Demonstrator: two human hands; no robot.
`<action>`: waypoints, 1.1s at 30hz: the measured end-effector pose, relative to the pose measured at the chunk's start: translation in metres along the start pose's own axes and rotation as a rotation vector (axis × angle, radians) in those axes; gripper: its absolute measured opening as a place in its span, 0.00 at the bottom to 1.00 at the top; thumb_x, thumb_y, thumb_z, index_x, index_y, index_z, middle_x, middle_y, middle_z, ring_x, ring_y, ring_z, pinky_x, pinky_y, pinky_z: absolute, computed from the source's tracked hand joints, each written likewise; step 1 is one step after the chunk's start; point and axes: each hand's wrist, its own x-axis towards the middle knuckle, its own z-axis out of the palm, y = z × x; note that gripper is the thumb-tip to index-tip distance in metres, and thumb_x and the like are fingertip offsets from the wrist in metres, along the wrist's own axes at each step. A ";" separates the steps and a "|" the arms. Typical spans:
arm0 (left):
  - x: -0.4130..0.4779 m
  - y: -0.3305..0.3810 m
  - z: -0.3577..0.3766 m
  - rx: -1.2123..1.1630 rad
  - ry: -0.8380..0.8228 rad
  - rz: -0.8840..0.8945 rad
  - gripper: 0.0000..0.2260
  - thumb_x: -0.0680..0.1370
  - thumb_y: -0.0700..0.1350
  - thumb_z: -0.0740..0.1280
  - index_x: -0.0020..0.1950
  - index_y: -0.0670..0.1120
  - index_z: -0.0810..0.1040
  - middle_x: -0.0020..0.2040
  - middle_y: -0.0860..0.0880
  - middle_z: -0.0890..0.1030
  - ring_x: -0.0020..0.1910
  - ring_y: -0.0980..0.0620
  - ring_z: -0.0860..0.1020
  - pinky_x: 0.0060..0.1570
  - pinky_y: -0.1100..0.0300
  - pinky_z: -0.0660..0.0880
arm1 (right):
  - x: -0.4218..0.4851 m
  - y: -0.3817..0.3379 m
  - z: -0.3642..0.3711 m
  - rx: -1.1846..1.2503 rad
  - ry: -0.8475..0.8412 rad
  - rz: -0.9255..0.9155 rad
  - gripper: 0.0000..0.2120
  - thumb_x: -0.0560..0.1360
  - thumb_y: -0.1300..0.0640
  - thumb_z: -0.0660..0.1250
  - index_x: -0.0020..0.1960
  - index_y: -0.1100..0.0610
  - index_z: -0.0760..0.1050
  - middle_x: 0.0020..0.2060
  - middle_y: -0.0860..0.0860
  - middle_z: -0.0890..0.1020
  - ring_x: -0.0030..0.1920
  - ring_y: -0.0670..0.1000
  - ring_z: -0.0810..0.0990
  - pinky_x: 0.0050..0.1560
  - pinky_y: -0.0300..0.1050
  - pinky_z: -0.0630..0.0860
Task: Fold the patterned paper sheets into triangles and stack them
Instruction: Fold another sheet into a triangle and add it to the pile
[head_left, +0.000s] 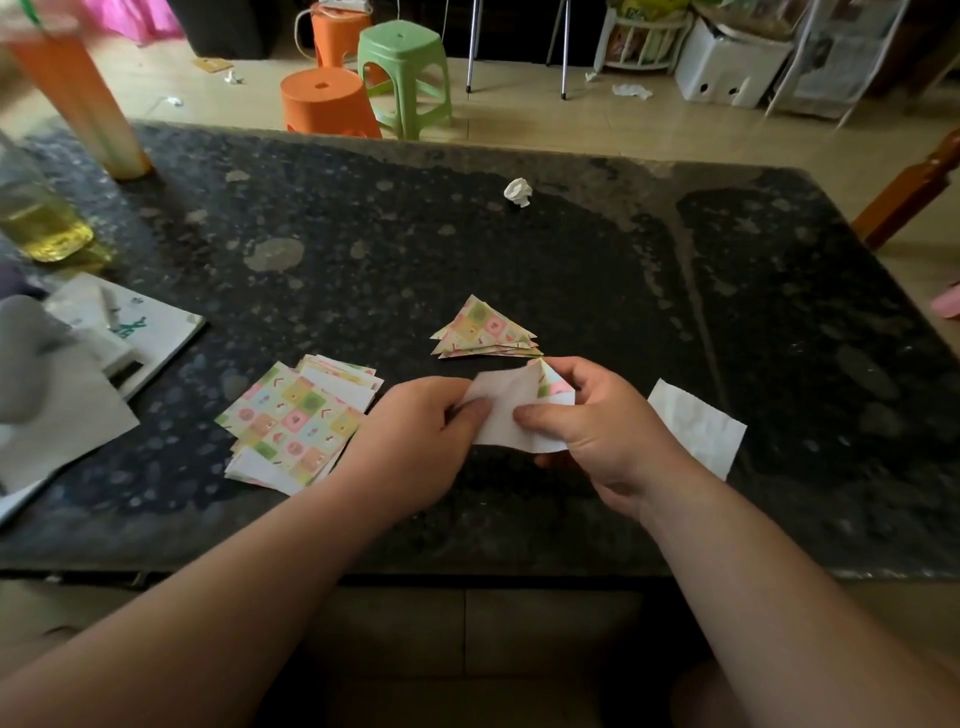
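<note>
1. My left hand (415, 431) is curled, the fingertips pinching the left edge of the paper sheet (506, 410) I am working on.
2. My right hand (597, 431) grips the same sheet from the other side: the thumb presses on its white face, and the fingers curl round behind its right edge.
3. The sheet is held between both hands, just above the dark table (571, 260), near its front edge. Its white back faces me, and at its upper right corner a flap is turned over so the pastel pattern shows as a small point.
4. I cannot tell whether the sheet's lower edge touches the table.
5. The stack of folded triangles (485, 332) lies flat on the table just beyond my hands, pattern side up, its points fanned slightly out of line.
6. The pile of unfolded sheets (291, 421) sits just beside my left hand, loosely spread, the top one pattern up and a few white backs showing at the edges.
7. A single white sheet (696, 426) lies flat to the right of my right hand, apart from it.
8. A crumpled paper ball (518, 192) rests farther back on the table, well apart from the triangles.
9. At the far left stand a bottle of yellow liquid (36, 218) and a tall orange cup (78, 93).
</note>
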 end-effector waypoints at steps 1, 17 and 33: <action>0.002 -0.001 0.002 -0.069 -0.005 -0.058 0.11 0.83 0.52 0.65 0.40 0.55 0.79 0.37 0.56 0.80 0.38 0.58 0.77 0.36 0.61 0.69 | 0.000 0.000 0.000 -0.016 0.012 -0.015 0.20 0.74 0.61 0.77 0.60 0.44 0.75 0.53 0.46 0.83 0.53 0.51 0.84 0.46 0.46 0.85; 0.012 -0.005 0.011 -0.614 0.014 -0.296 0.14 0.77 0.48 0.74 0.63 0.51 0.82 0.50 0.57 0.87 0.51 0.53 0.85 0.54 0.48 0.82 | -0.006 -0.002 0.008 0.256 0.125 -0.054 0.14 0.85 0.48 0.61 0.57 0.47 0.85 0.53 0.50 0.87 0.55 0.54 0.86 0.48 0.51 0.81; 0.004 0.001 0.003 -0.442 -0.078 -0.091 0.07 0.78 0.44 0.73 0.53 0.56 0.83 0.48 0.58 0.86 0.48 0.58 0.85 0.53 0.50 0.83 | 0.000 -0.005 0.000 0.115 0.127 0.131 0.06 0.79 0.55 0.71 0.50 0.57 0.85 0.44 0.51 0.88 0.48 0.52 0.88 0.53 0.52 0.84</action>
